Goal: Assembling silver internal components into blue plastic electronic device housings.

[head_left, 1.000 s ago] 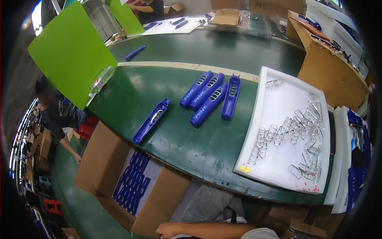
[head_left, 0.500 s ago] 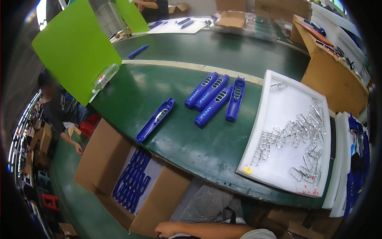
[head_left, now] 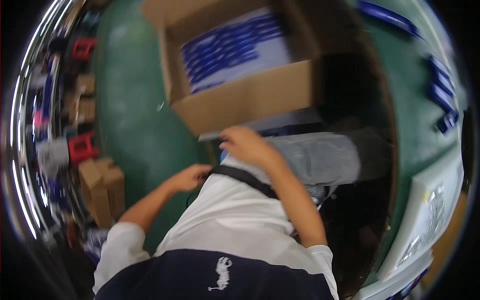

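My left hand (head_left: 191, 178) is at my left side by the waist, fingers bent in at the end of a black waist strap (head_left: 245, 181). Its fingertips are partly hidden, so what they hold cannot be made out. Over my lap, my right hand (head_left: 245, 145) hangs loosely with thumb and fingers apart, and nothing shows in it. Just beyond that hand stands an open cardboard box (head_left: 245, 95). Rows of blue tubular casings (head_left: 220, 50) lie in it on a white sheet. Motion blurs the picture.
The green workbench (head_left: 400, 70) runs along my right, with blue casings (head_left: 440, 85) and a white foam tray (head_left: 425, 215) of wire clips on it. Closed cartons (head_left: 102, 190) and red stools (head_left: 82, 146) stand to the left on the green floor (head_left: 130, 90).
My view has swung down and left, from the bench to my lap and the box. My left hand has come into view; both hands are now at my waist and lap.
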### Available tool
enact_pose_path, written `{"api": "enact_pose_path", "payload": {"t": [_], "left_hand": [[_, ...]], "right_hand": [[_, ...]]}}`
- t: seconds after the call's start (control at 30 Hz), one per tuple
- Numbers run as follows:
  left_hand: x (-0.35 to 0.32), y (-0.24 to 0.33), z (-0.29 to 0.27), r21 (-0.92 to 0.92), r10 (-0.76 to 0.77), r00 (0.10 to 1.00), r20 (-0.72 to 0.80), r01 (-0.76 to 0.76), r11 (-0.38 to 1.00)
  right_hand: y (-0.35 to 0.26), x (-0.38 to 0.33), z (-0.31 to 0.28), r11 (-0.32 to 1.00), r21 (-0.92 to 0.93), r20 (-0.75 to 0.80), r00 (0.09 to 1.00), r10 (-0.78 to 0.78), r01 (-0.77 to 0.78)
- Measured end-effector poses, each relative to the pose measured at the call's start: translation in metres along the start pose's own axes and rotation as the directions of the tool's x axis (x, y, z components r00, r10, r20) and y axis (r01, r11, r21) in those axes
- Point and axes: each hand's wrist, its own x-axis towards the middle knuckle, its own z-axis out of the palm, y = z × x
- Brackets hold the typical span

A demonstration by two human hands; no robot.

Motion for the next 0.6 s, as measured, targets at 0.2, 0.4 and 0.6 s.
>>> {"api": "enact_pose_path", "payload": {"t": [0.2,0.4,0.6], "left_hand": [[-0.019,-0.017,-0.004,-0.117,-0.015,1.0,0.004,0.015,0.993],[-0.029,-0.015,-0.005,0.206,0.063,0.998,-0.021,-0.057,0.977],[-0.038,-0.016,0.0,-0.107,0.061,0.988,-0.143,-0.077,0.991]], "right_hand": [[-0.026,0.005,0.008,0.992,0.088,0.134,0.988,0.079,-0.091],[-0.035,0.002,0.01,0.966,0.134,0.17,0.965,0.197,-0.221],[-0.054,0.002,0.002,0.969,0.156,0.362,0.924,0.125,-0.192]]}}
